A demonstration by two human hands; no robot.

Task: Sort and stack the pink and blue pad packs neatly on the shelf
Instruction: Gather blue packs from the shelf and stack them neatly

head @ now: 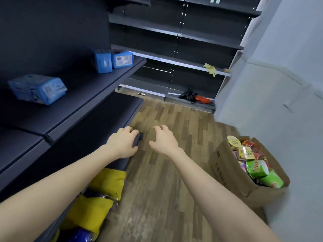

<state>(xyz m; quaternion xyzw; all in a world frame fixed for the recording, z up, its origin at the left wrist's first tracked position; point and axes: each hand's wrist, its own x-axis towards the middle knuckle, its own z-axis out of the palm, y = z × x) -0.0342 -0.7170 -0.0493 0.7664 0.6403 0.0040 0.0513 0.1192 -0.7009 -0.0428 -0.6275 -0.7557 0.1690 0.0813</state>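
Note:
Three blue pad packs are on the dark middle shelf (82,95) at the left: one lies on its side (37,89) near me, while two stand together further back, a taller one (103,61) and a squat one (122,58). No pink pack is in view. My left hand (122,142) reaches down at the front edge of the lower shelf (111,116), its fingers curled over a small dark object (138,138) that I cannot identify. My right hand (164,138) hovers just beside it above the floor, fingers loosely curled and holding nothing.
Yellow and purple packs (97,198) lie low at the shelf's foot near me. A cardboard box (225,172) of colourful snack packs stands at the right by the grey wall. Further shelving ahead carries a yellow glove (210,69) and black and orange items (194,97). Wood floor lies between.

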